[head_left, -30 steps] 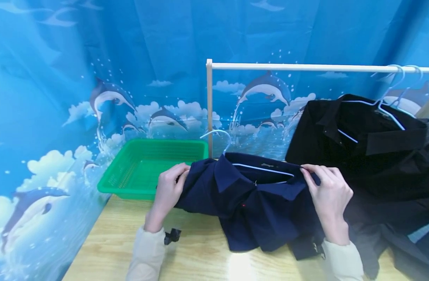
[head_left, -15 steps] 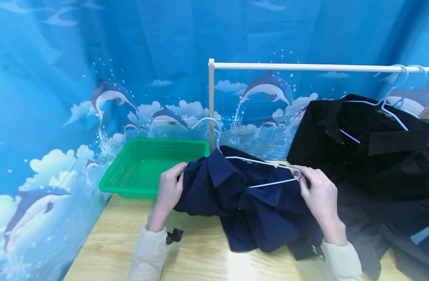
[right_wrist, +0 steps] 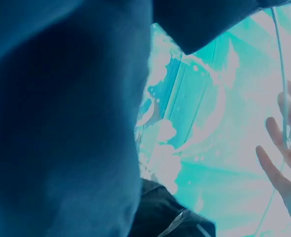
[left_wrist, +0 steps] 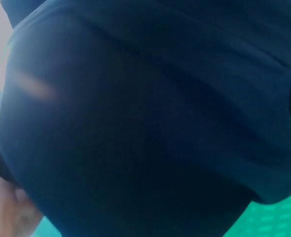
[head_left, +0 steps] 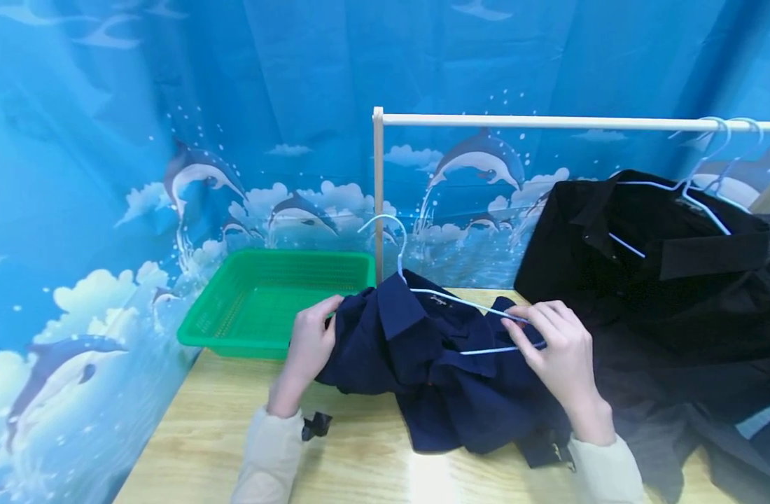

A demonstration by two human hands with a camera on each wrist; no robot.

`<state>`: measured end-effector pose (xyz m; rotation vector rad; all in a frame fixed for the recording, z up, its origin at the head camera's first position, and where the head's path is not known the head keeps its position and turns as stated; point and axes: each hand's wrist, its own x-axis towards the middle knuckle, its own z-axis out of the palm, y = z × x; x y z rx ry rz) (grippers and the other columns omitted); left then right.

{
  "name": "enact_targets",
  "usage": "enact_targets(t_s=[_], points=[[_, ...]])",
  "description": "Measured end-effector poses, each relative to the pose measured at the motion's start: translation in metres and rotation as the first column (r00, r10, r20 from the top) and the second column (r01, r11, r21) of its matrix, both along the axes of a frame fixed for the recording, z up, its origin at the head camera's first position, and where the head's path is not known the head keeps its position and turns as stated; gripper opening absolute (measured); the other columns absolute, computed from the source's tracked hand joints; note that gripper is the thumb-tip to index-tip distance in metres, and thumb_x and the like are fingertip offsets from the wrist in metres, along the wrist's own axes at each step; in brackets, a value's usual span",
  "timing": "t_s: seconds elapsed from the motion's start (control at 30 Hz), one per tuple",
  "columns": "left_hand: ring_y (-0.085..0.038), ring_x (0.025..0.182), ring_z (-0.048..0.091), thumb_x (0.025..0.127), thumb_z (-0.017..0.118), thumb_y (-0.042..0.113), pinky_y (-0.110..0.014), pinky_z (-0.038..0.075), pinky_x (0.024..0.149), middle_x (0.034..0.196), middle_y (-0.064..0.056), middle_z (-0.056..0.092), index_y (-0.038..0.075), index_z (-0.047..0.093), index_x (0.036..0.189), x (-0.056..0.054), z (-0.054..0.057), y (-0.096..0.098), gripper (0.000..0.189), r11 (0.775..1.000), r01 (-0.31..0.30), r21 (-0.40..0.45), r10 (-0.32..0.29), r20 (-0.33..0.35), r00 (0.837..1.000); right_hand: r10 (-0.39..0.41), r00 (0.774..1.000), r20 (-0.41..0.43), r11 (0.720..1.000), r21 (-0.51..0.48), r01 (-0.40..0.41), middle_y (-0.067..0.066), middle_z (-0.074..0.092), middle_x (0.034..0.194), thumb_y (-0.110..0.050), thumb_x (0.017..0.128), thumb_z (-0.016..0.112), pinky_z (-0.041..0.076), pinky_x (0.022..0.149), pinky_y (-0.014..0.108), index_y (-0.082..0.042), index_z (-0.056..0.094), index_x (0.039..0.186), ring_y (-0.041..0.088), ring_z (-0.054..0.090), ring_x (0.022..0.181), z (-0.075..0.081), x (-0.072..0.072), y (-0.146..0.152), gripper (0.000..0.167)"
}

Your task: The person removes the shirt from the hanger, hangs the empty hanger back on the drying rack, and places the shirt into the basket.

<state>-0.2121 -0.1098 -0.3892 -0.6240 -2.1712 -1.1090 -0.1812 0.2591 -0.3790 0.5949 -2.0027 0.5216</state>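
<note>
A navy shirt [head_left: 416, 371] lies partly raised over the table, its collar spread. Inside its neck sits a pale blue hanger [head_left: 463, 302], hook upward; the right end stands outside the collar. My left hand [head_left: 309, 343] grips the shirt's left shoulder, where cloth hides that end of the hanger. My right hand [head_left: 558, 346] pinches the hanger near its exposed right end, thumb and index finger together. In the right wrist view, my fingers [right_wrist: 283, 168] are beside the two hanger wires [right_wrist: 282, 74]. Navy cloth [left_wrist: 135, 123] fills most of the left wrist view.
A green basket [head_left: 234, 329] stands on the wooden table [head_left: 190, 427] behind my left hand. At the back, a rack with a white rail [head_left: 517, 120] carries black shirts [head_left: 643, 280] on hangers at the right. A dolphin-print curtain [head_left: 297, 84] hangs behind.
My right hand has left the shirt's right shoulder and taken the hanger end, which has come out of the cloth. It has moved left. My left hand keeps its grip.
</note>
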Motion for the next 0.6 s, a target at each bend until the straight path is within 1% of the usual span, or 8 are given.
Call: enact_targets(t_s=[0.07,0.17,0.23,0.33,0.5,0.6], points=[[-0.033,0.094,0.073,0.095,0.06,-0.009,-0.047,0.058,0.08,0.101,-0.018,0.075,-0.004,0.073,0.104,0.001,0.0,0.003,0.016,1.0,0.013,-0.012,-0.013,0.008,1.0,0.005,0.999,-0.052,0.999,0.038,-0.003,0.007,0.071,0.079,-0.046,0.1,0.062,0.045,0.069,0.04,-0.005,0.076,0.093,0.028,0.06,0.077,0.0,0.0,-0.006,0.044],[-0.033,0.097,0.072,0.096,0.061,-0.008,-0.046,0.058,0.083,0.103,-0.018,0.075,-0.004,0.073,0.105,0.003,-0.001,0.008,0.016,0.999,0.031,-0.026,-0.031,0.025,0.999,-0.002,0.994,-0.113,0.997,0.079,0.011,0.009,0.07,0.076,-0.046,0.099,0.063,0.045,0.063,0.04,-0.004,0.076,0.089,0.028,0.058,0.071,-0.001,0.001,-0.013,0.045],[-0.033,0.098,0.072,0.096,0.061,-0.007,-0.045,0.058,0.084,0.104,-0.018,0.075,-0.004,0.073,0.105,0.004,-0.001,0.011,0.016,0.999,0.04,-0.032,-0.039,0.034,0.999,-0.012,0.988,-0.152,0.996,0.088,0.026,0.009,0.07,0.074,-0.044,0.1,0.064,0.044,0.058,0.039,-0.004,0.076,0.086,0.027,0.056,0.066,-0.002,0.001,-0.016,0.044],[-0.033,0.099,0.072,0.096,0.061,-0.007,-0.045,0.058,0.086,0.106,-0.018,0.074,-0.003,0.073,0.105,0.005,-0.001,0.013,0.015,0.998,0.045,-0.042,-0.043,0.048,0.998,-0.026,0.98,-0.199,0.996,0.075,0.042,0.009,0.07,0.072,-0.042,0.099,0.064,0.04,0.052,0.036,-0.005,0.076,0.083,0.026,0.053,0.06,-0.004,0.001,-0.018,0.043],[-0.033,0.102,0.071,0.096,0.061,-0.006,-0.045,0.057,0.088,0.108,-0.018,0.074,-0.002,0.073,0.108,0.005,0.0,0.013,0.017,0.997,0.049,-0.052,-0.046,0.065,0.997,-0.045,0.975,-0.218,0.998,0.036,0.054,0.007,0.068,0.067,-0.043,0.098,0.067,0.034,0.048,0.033,-0.006,0.076,0.081,0.024,0.049,0.057,-0.005,0.001,-0.019,0.042],[-0.033,0.104,0.071,0.097,0.061,-0.005,-0.045,0.057,0.089,0.109,-0.018,0.073,-0.002,0.073,0.109,0.005,0.001,0.012,0.017,0.997,0.048,-0.065,-0.044,0.068,0.997,-0.063,0.973,-0.221,0.998,0.013,0.067,0.005,0.063,0.061,-0.043,0.097,0.068,0.032,0.047,0.033,-0.006,0.075,0.08,0.023,0.048,0.056,-0.004,0.002,-0.017,0.041]])
